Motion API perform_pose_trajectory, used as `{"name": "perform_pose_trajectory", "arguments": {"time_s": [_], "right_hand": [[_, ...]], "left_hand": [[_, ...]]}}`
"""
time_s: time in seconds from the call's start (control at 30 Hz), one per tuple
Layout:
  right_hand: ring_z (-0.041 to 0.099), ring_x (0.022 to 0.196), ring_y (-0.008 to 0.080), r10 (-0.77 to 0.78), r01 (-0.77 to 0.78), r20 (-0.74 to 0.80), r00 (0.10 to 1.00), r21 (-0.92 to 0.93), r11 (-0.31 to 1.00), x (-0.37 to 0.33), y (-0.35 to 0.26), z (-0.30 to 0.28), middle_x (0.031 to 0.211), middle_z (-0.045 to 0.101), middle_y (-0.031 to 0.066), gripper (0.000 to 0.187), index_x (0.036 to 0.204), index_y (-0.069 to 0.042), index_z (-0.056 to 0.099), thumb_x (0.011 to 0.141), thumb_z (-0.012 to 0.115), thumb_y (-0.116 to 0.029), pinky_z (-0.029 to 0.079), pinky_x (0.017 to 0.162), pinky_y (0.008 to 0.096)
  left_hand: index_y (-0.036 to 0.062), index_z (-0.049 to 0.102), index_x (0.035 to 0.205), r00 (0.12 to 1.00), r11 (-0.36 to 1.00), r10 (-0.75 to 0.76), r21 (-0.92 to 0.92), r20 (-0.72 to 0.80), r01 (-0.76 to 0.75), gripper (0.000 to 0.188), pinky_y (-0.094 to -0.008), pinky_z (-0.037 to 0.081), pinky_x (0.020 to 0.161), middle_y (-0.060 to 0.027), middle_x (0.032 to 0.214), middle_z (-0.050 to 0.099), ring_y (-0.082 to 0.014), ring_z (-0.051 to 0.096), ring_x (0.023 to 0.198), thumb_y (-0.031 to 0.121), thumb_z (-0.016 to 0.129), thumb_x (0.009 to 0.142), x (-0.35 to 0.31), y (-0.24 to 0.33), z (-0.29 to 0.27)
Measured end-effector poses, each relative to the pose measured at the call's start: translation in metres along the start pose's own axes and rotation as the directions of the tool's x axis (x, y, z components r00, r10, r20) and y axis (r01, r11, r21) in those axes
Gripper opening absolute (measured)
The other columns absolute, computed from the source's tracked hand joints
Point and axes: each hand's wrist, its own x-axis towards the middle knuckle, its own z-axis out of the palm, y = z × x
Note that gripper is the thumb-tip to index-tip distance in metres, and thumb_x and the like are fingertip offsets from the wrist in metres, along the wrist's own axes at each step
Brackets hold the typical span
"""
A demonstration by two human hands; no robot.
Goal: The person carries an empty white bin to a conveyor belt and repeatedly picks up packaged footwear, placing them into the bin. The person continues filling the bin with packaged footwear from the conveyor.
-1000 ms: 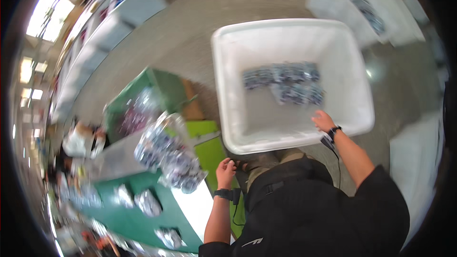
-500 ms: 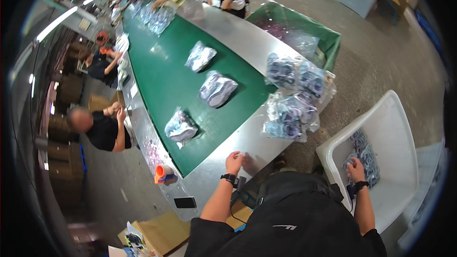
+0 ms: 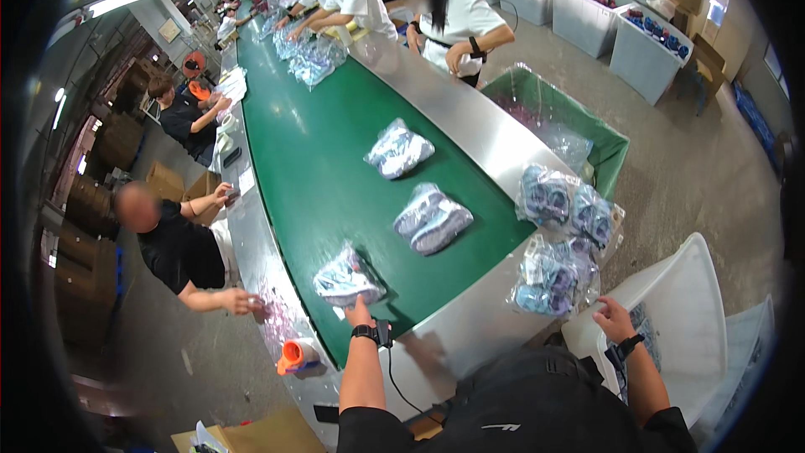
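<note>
Head view, and the left hand (image 3: 360, 312) is right at the near end of the green conveyor belt (image 3: 335, 159), fingertips up against the lower edge of a clear bag of pale shoes (image 3: 348, 277); whether they pinch it, I cannot tell. That bag sits by the belt's near left corner, and two more like it lie on the green: a middle bag (image 3: 433, 220) toward the near end, a far bag (image 3: 398, 149) farther up, closer to the right edge. Over to the right hand (image 3: 615, 319), fingers loosely bent and apart, nothing seen in them, poised by the left side of a white plastic bin (image 3: 700, 310) with blue-grey goods (image 3: 644, 327) down inside. Between the two hands runs the metal border (image 3: 470, 310), and at its near right corner lie clear packs of blue and purple shoes (image 3: 553, 275), bunched together. Just behind those stands a green-lined container (image 3: 616, 166), beside the belt's right edge. On the left border, near the corner, there's an orange cup-shaped object (image 3: 293, 356), with a dark phone (image 3: 327, 413) close to the sleeve. Across the belt's left edge, a co-worker in black (image 3: 184, 243) stretches one hand toward the border; opposite, a co-worker in a white shirt (image 3: 453, 29) stands near the container.
</note>
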Motion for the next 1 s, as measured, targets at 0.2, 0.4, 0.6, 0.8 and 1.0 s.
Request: {"name": "perform_pose_trajectory", "arguments": {"time_s": [0.2, 0.4, 0.6, 0.8, 1.0], "right_hand": [[0.069, 0.08, 0.0188, 0.104, -0.1, 0.034, 0.994, -0.109, 0.989, -0.002, -0.036, 0.0, 0.089, 0.071, 0.0125, 0.05, 0.127, 0.0, 0.057, 0.084, 0.072, -0.02, 0.055, 0.074, 0.0328], [0.069, 0.077, 0.0202, 0.096, -0.091, 0.02, 0.995, -0.194, 0.977, 0.006, -0.048, -0.009, 0.087, 0.071, 0.0125, 0.051, 0.127, 0.001, 0.057, 0.083, 0.072, -0.02, 0.055, 0.074, 0.0326], [0.067, 0.079, 0.0179, 0.056, -0.046, 0.061, 0.997, -0.156, 0.987, 0.019, -0.052, -0.001, 0.089, 0.07, 0.0109, 0.052, 0.129, 0.0, 0.056, 0.083, 0.073, -0.019, 0.054, 0.074, 0.0323], [0.067, 0.077, 0.0192, -0.013, 0.027, 0.091, 0.996, -0.152, 0.988, 0.026, -0.055, 0.013, 0.083, 0.068, 0.009, 0.05, 0.128, -0.001, 0.057, 0.084, 0.073, -0.018, 0.053, 0.073, 0.0329], [0.067, 0.077, 0.0194, -0.092, 0.121, 0.194, 0.977, -0.141, 0.983, 0.049, -0.075, 0.034, 0.084, 0.067, 0.0087, 0.05, 0.129, -0.001, 0.056, 0.085, 0.072, -0.018, 0.053, 0.073, 0.0326]], "left_hand": [[0.0179, 0.016, 0.157, 0.959, 0.984, -0.151, -0.125, -0.238, 0.124, 0.099, -0.0594, 0.048, 0.097, -0.0261, 0.147, 0.04, -0.0444, 0.053, 0.122, 0.033, 0.079, 0.081, -0.015, 0.036, 0.046], [0.0258, 0.018, 0.158, 0.956, 0.969, -0.087, -0.246, -0.28, 0.016, 0.097, -0.0489, 0.05, 0.1, -0.0263, 0.15, 0.037, -0.0448, 0.053, 0.122, 0.035, 0.077, 0.082, -0.032, 0.032, 0.058], [0.0234, 0.03, 0.153, 0.979, 0.869, -0.136, -0.492, -0.149, 0.046, 0.08, -0.0501, 0.054, 0.07, -0.01, 0.143, 0.048, -0.0321, 0.059, 0.111, 0.039, 0.069, 0.084, -0.012, 0.011, 0.044], [0.0156, 0.058, 0.112, 0.854, 0.477, -0.109, -0.727, 0.508, 0.493, 0.04, -0.0349, 0.048, 0.058, -0.0028, 0.094, 0.063, -0.02, 0.057, 0.075, 0.047, 0.06, 0.088, -0.045, -0.003, 0.004], [-0.0026, 0.05, 0.132, 0.596, 0.234, 0.004, -0.58, 0.803, 0.78, 0.061, -0.0375, 0.054, 0.069, -0.0169, 0.107, 0.061, -0.0281, 0.06, 0.09, 0.042, 0.053, 0.09, -0.173, -0.042, -0.028]]}}
